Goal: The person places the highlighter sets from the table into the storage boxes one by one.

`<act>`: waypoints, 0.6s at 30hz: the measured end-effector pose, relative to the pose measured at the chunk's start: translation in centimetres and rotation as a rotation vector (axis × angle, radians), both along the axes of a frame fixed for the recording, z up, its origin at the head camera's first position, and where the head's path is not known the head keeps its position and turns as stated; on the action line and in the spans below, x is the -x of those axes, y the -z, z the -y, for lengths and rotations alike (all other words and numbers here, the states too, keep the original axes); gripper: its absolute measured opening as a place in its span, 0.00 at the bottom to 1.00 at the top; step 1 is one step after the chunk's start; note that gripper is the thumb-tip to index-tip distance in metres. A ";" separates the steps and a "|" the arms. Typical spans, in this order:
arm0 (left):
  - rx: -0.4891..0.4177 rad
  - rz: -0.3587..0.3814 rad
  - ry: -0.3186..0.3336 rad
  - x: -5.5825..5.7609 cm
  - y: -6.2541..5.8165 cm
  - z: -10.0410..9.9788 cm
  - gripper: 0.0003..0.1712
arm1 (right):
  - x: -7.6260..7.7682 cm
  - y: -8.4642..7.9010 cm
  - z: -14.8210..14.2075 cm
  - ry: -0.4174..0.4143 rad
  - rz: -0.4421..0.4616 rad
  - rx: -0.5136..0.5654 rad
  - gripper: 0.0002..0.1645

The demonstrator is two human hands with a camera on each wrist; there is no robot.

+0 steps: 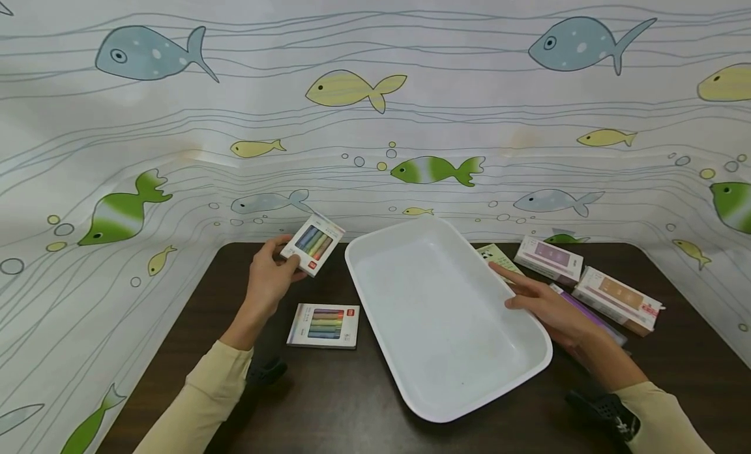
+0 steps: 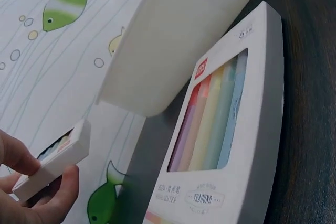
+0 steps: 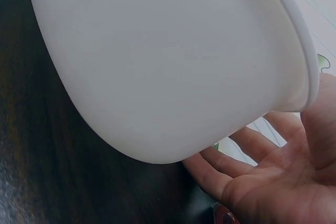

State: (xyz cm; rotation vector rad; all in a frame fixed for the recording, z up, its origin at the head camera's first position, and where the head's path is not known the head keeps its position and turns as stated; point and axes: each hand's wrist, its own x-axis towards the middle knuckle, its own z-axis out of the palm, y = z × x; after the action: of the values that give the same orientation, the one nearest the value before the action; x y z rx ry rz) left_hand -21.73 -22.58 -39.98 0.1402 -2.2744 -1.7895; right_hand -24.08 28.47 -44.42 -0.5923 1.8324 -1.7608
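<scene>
Up off the table at the left, my left hand [image 1: 272, 271] holds a white box of highlighters [image 1: 313, 244] between thumb and fingers, its window showing coloured pens. A second highlighter box [image 1: 324, 326] lies flat on the table below that hand; the left wrist view shows its printed front [image 2: 210, 129] close up. In the middle stands a big white plastic tray [image 1: 446, 310], set at an angle. My right hand [image 1: 548, 307] grips the tray's right rim, thumb at the edge and fingers against the outer wall; in the right wrist view the fingers [image 3: 210, 174] partly pass behind the tray.
Right of the tray lie a white box with a purple panel [image 1: 549, 259], another with an orange panel [image 1: 618, 299], a flat purple item [image 1: 592, 317] and a green printed pack [image 1: 499, 257]. The dark table [image 1: 317, 402] backs onto a fish-patterned sheet [image 1: 352, 147].
</scene>
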 end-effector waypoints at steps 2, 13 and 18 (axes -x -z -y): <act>-0.027 0.006 0.010 0.0 -0.1 -0.1 0.30 | 0.0 0.0 0.0 -0.007 0.001 0.008 0.42; -0.104 0.017 0.082 -0.7 -0.7 -1.3 0.31 | 0.0 0.1 0.0 -0.010 0.007 0.021 0.43; -0.112 0.007 0.097 -1.0 -1.0 -1.9 0.30 | 0.0 0.1 0.0 0.000 0.026 0.023 0.42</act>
State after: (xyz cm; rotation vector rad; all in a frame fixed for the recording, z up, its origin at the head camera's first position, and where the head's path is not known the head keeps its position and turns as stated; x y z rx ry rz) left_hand -20.78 -20.64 -38.95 0.0566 -2.2212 -1.9687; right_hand -24.07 28.51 -44.54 -0.5761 1.7966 -1.7835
